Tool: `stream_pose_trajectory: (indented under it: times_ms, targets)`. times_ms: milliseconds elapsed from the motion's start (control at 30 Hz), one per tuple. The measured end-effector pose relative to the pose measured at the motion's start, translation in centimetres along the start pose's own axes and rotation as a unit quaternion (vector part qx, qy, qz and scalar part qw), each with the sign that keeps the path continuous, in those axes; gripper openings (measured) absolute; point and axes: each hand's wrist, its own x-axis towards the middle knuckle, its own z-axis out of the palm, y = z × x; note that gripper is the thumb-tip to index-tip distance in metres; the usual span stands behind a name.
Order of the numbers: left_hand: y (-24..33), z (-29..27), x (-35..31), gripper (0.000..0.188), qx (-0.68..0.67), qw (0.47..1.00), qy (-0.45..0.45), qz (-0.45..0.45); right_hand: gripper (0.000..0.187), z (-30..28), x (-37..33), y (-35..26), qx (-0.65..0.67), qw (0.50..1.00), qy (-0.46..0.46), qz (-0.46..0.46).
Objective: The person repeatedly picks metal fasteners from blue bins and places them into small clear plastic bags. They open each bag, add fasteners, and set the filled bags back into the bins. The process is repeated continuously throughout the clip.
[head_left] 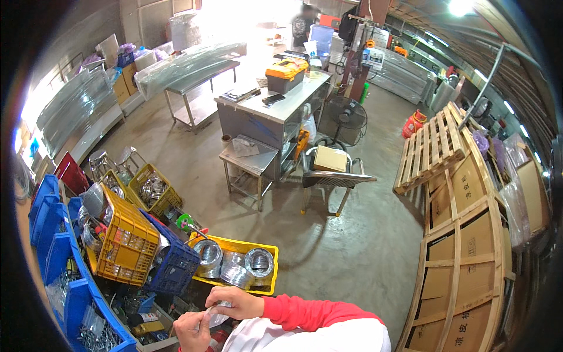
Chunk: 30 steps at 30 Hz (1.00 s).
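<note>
Both my hands meet at the bottom middle of the head view, holding a small clear plastic bag (216, 317) between them. My left hand (191, 330) grips its lower end and my right hand (233, 302), in a red sleeve, pinches the top. Just beyond them a yellow crate (270, 276) holds three shiny metal rings. A dark blue crate (175, 265) and a tilted yellow crate (128, 246) stand to its left.
Blue bins (56, 234) with hardware line the left. Beyond are a metal chair (332, 176) with a box, steel tables (275, 111), a fan (347, 114), leaning wooden pallets (431, 149) and wooden crates (469, 258) at right. A person (302, 23) stands far back.
</note>
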Motion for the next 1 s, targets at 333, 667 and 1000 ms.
stream_pose_trajectory:
  times_ms: [333,667,1000]
  targets:
    - [2.2,-0.3,0.1,0.009,-0.004,0.999,-0.049,-0.017,0.01,1.0,-1.7,0.3,0.037,0.996,0.078,0.009]
    - [3.8,0.8,0.0,0.01,-0.012,0.998,-0.063,-0.014,0.012,0.0,-2.5,-1.2,-0.038,0.986,0.16,-0.009]
    - [2.1,0.4,-0.9,0.013,-0.062,0.997,-0.037,-0.027,0.01,-1.4,-2.7,-2.4,-0.032,0.991,0.13,-0.027]
